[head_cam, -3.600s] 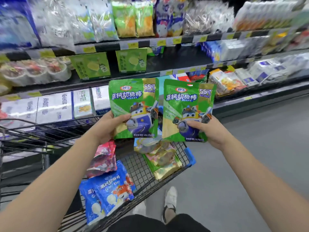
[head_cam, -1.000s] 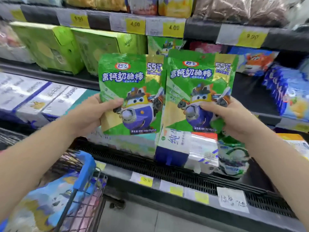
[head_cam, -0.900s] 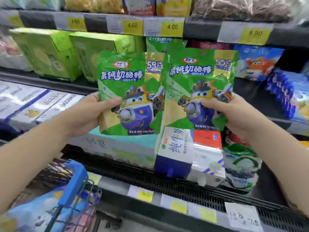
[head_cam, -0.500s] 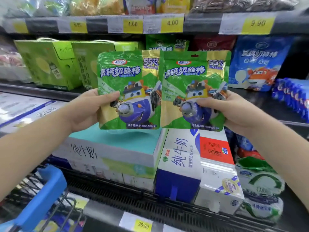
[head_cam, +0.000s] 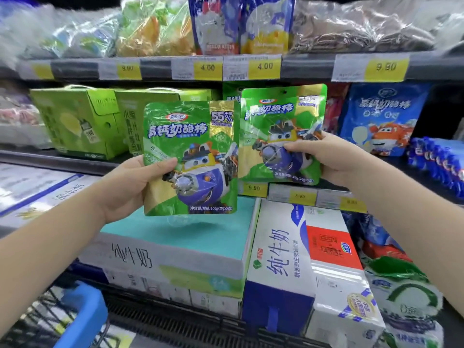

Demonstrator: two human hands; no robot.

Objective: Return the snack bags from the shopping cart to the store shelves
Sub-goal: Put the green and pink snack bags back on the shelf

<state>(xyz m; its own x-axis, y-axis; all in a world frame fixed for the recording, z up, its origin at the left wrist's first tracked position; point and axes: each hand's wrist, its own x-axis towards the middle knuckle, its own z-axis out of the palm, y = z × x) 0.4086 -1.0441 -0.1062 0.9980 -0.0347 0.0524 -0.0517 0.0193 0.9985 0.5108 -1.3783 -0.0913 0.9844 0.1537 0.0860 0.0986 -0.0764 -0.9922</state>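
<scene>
Two green bags are held upright before the shelves: the right bag (head_cam: 281,131) farther in, at the middle shelf (head_cam: 62,160), pinched by the right hand (head_cam: 324,156); the left bag (head_cam: 190,156) nearer, gripped at its edge by the left hand (head_cam: 133,182). Cart (head_cam: 82,317) at lower left.

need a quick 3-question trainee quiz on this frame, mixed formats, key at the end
1. True or false: the right hand holds the right green bag higher in view than the left hand holds the left green bag.
2. Which stands on the middle shelf to the right of the right green bag? A) blue snack bag B) green box C) milk carton
3. Fill in: the yellow price tag under the right green bag reads ___.
Key: 1 true; 2 A; 3 9.90
</scene>
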